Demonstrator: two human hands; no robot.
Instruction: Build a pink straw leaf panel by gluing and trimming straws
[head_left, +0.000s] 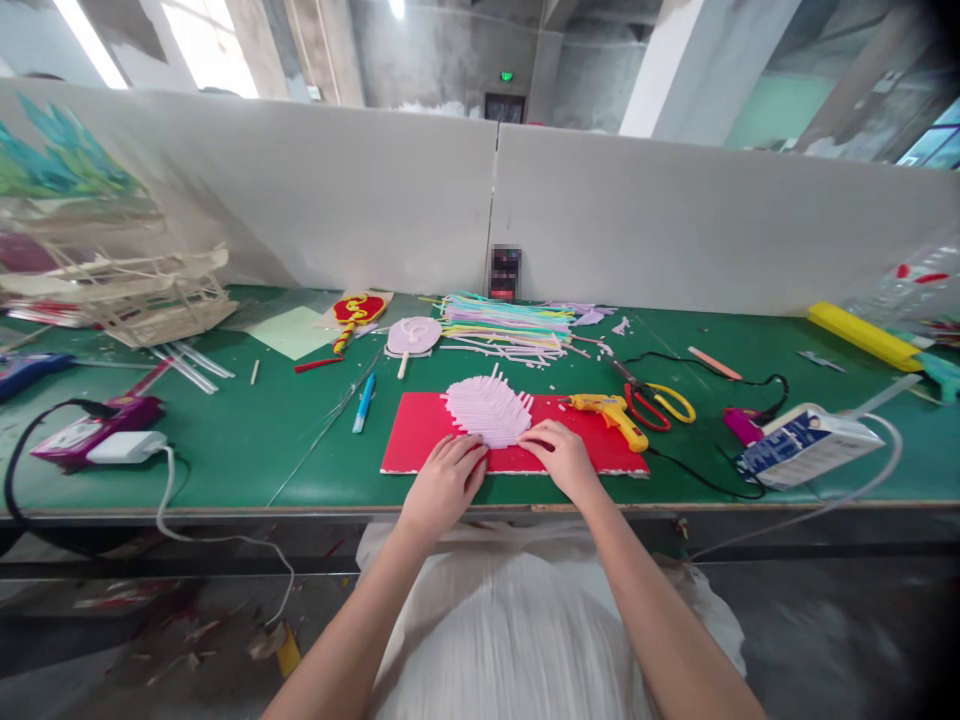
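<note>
A leaf-shaped piece of lilac strips (pixel 487 408) lies on a red board (pixel 420 415), its strips set at a slant from a middle line. My left hand (pixel 448 478) rests at the near left edge of the piece, fingers stretched out and touching it. At the near right edge, my right hand (pixel 562 455) has thumb and fingertips pinched together; what is between them is too small to make out. On the board's right side, close to this hand, lies a yellow glue gun (pixel 615 417).
Coloured strips (pixel 510 325) are heaped behind the board. Scissors (pixel 649 400) lie to the right, a blue pen (pixel 364 403) to the left. A round lilac fan shape (pixel 412 338) sits farther back. Cables run from a purple power strip (pixel 97 432) and beside a carton (pixel 806 445).
</note>
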